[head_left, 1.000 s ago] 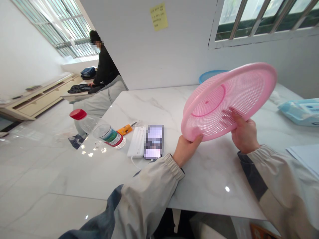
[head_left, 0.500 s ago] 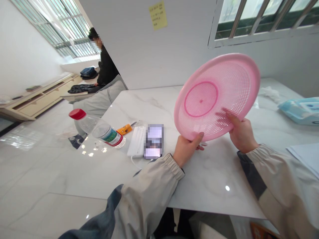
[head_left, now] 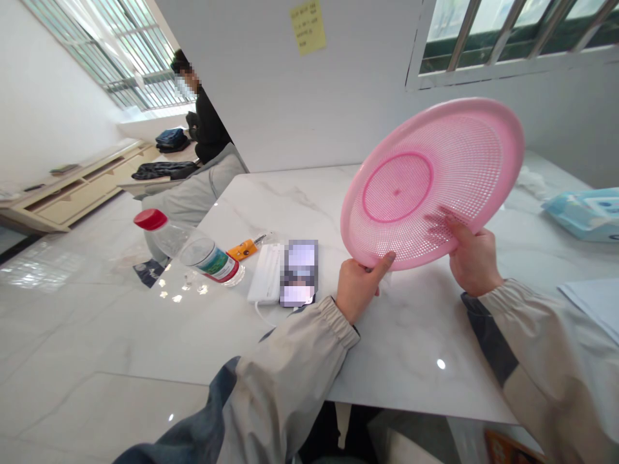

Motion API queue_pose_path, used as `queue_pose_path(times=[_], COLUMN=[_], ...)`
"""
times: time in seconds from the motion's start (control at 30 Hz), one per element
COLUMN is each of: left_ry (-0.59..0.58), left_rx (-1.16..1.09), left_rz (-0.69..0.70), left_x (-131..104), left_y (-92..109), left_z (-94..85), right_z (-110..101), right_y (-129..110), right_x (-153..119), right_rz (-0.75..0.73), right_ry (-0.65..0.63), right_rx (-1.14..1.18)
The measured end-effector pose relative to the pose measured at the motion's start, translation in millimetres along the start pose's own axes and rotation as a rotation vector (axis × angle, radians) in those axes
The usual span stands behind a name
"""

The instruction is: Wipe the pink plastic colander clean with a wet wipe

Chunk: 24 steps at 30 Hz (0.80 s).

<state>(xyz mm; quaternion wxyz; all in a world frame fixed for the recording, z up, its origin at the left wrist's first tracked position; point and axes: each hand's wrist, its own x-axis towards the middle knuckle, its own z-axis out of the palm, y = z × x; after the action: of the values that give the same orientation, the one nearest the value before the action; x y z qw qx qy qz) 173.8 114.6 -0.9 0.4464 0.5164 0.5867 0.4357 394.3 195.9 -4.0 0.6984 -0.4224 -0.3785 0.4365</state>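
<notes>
Pink, round plastic mesh basket (head_left: 432,183) hangs tilted above a glossy white marble-patterned table (head_left: 411,348), both hands on it. From where I stand, the left hand (head_left: 360,287) pinches the near rim, thumb on top, fingers mostly out of sight below; the right hand (head_left: 476,258) pinches the rim farther right, thumb on the inner side and fingers showing faintly through the mesh. To hold it well, I'd say, let the thumbs bear on the firm rim rather than the thin netting, spread the fingers behind for support, and turn both wrists together so it doesn't twist. The basket looks shallow and unbent, with a broad, smooth rim, fine holes and a darker ring around its base. Farther out, a lit dark-edged smartphone (head_left: 300,274) lies left of the left hand, and a pale-blue soft packet (head_left: 585,212) sits beyond the right.
</notes>
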Motion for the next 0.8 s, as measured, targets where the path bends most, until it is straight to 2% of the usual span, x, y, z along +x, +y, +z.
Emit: queue_pose_path(times=[0.23,0.5,0.63,0.73,0.8], left_ry=[-0.01,-0.04,-0.165,-0.286,-0.322], left_rx=[0.071,-0.014,-0.105,-0.09,-0.068], left_rz=[-0.012,0.005,-0.009,-0.046,-0.042], left_x=[3,4,2,-1,-2], left_y=[-5,-8,-5,-1,1], left_z=[1.4,1.8,2.7,2.7,2.3], right_z=[-1,-2,-2,-3,-4], right_y=[0,1,2,4,6], right_x=[0,0,1,6,10], right_rz=[-0.05,-0.059,-0.086,-0.105,-0.124], right_ry=[0.004,-0.011,0.034,0.117,0.189], right_rx=[-0.033,-0.042,-0.028,0.04,0.09])
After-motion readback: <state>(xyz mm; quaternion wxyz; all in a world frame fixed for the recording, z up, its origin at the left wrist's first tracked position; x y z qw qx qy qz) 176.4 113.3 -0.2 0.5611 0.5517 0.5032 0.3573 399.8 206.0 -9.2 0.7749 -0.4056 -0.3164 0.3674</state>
